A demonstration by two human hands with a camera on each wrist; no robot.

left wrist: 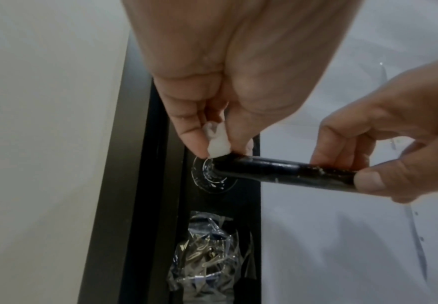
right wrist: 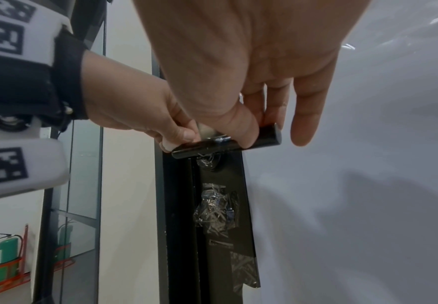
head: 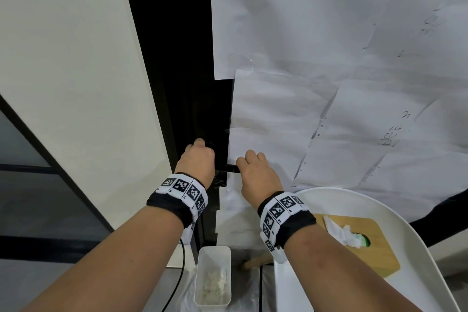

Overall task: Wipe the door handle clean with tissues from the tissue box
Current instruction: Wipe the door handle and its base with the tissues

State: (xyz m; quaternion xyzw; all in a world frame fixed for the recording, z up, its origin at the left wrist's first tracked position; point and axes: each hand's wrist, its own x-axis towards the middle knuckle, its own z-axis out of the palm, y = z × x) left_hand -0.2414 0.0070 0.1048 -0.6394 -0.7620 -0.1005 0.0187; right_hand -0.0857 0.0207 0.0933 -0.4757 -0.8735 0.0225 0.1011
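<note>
The black lever door handle (left wrist: 280,171) juts from a black door edge; crumbs cling to its top near the free end. My left hand (left wrist: 212,144) pinches a small white tissue wad (left wrist: 218,144) against the handle's base by the round rosette (left wrist: 210,179). My right hand (left wrist: 363,164) grips the handle's free end between thumb and fingers, seen in the right wrist view too as the right hand (right wrist: 251,131) on the handle (right wrist: 225,146). In the head view both the left hand (head: 200,157) and the right hand (head: 253,167) sit at the handle (head: 231,168). The wooden-lidded tissue box (head: 364,243) lies lower right.
The tissue box sits in a white tray (head: 430,261) with a tissue (head: 342,232) sticking out. A clear bin (head: 214,276) holding used tissues stands below the handle. White paper sheets (head: 329,83) cover the door. Crinkled tape (left wrist: 207,251) covers the lock below the handle.
</note>
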